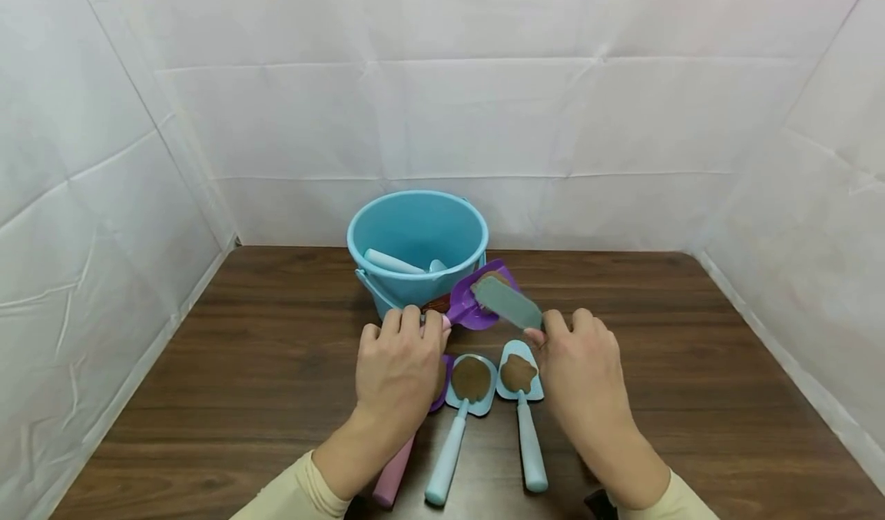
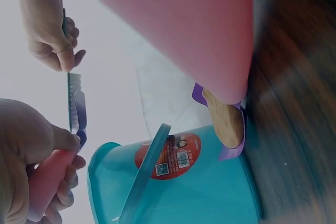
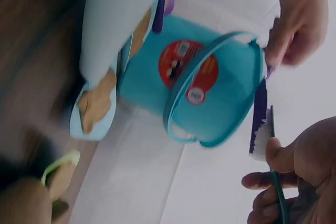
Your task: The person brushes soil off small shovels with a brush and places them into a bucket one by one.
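My left hand (image 1: 401,366) grips the pink handle (image 2: 50,179) of a purple toy shovel (image 1: 477,316), raised in front of the bucket. A brown patch shows on its blade. My right hand (image 1: 584,370) holds a green brush (image 1: 508,303) with pale bristles, its head over that blade; in the right wrist view the bristles (image 3: 261,142) meet the blade or sit right beside it. Below the hands lie two light blue shovels, one on the left (image 1: 472,378) and another on the right (image 1: 518,374), plus a second purple shovel (image 2: 231,153), partly hidden by my left hand. Brown patches mark their blades.
A blue bucket (image 1: 373,270) with a red label stands at the table's back, a light blue handle (image 1: 390,261) inside it. At the lower left of the right wrist view is a yellow-green shovel (image 3: 73,157). White sheeting (image 1: 484,120) surrounds the brown wooden table (image 1: 228,382).
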The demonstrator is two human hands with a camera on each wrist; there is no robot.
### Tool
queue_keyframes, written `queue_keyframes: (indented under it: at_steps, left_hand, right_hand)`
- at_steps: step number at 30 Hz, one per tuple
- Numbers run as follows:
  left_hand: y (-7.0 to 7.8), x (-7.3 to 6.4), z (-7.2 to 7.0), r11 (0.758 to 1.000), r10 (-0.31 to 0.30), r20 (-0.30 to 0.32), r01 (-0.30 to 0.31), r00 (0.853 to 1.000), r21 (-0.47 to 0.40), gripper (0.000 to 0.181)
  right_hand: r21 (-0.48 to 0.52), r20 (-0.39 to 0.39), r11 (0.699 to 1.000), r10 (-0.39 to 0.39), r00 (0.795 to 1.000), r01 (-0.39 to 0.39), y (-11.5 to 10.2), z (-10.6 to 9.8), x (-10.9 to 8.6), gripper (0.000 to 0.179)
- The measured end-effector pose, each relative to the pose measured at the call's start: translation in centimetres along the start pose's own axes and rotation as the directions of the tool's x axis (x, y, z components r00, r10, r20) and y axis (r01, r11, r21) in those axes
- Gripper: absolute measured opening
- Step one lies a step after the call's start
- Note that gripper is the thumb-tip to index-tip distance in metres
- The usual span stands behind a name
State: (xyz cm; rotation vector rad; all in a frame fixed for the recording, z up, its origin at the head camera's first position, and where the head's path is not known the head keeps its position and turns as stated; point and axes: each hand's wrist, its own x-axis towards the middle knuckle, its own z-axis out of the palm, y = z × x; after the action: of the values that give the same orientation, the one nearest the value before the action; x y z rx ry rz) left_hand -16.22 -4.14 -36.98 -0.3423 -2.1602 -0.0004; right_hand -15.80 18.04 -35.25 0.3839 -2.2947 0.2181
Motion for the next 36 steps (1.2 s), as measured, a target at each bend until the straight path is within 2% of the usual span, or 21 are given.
queue_keyframes:
  at_steps: [4, 7, 9, 13, 17, 24, 31, 36]
  left_hand:
    - [-0.1, -0.3, 0.1, 1.000, 0.002, 0.008, -0.002, 1.000, 0.001, 0.029]
    - [0.0, -0.4, 0.1, 1.000, 0.010, 0.015, -0.010, 1.000, -0.002, 0.028]
    - [0.0, -0.4, 0.1, 1.000, 0.013, 0.017, -0.013, 1.000, -0.002, 0.029]
    - [0.2, -0.2, 0.0, 1.000, 0.010, -0.001, -0.010, 1.000, -0.002, 0.034]
    - [0.4, 0.0, -0.4, 1.000, 0.011, -0.003, -0.011, 1.000, -0.006, 0.035]
    - [0.7, 0.1, -0.6, 1.000, 0.008, -0.018, -0.008, 1.000, 0.000, 0.036]
    - [0.8, -0.2, -0.1, 1.000, 0.005, -0.007, -0.005, 1.000, 0.002, 0.035]
    - [0.8, -0.4, 0.2, 1.000, 0.003, 0.018, -0.003, 1.000, 0.013, 0.034]
  right_hand:
    - [0.012, -0.028, 0.998, 0.054, 0.998, -0.054, 1.0, -0.1, 0.5, 0.030]
    - [0.031, -0.013, 0.998, 0.056, 0.998, -0.056, 0.9, -0.5, 0.6, 0.029]
    - [0.054, -0.018, 0.998, 0.032, 0.999, -0.031, 0.1, -0.8, 0.4, 0.033]
    - [0.064, -0.062, 0.994, -0.083, 0.995, 0.087, -2.1, -1.0, -0.2, 0.050]
    - [-0.012, -0.054, 0.987, -0.159, 0.986, 0.159, -3.4, -0.6, -1.0, 0.056]
    - [-0.098, -0.063, 0.989, -0.120, 0.991, 0.114, -2.4, 0.2, -1.0, 0.054]
    - [-0.073, -0.047, 0.996, -0.048, 0.998, 0.044, 0.2, 0.7, -0.5, 0.043]
    - [-0.060, -0.082, 0.998, -0.001, 0.997, -0.004, 1.5, 0.6, 0.2, 0.041]
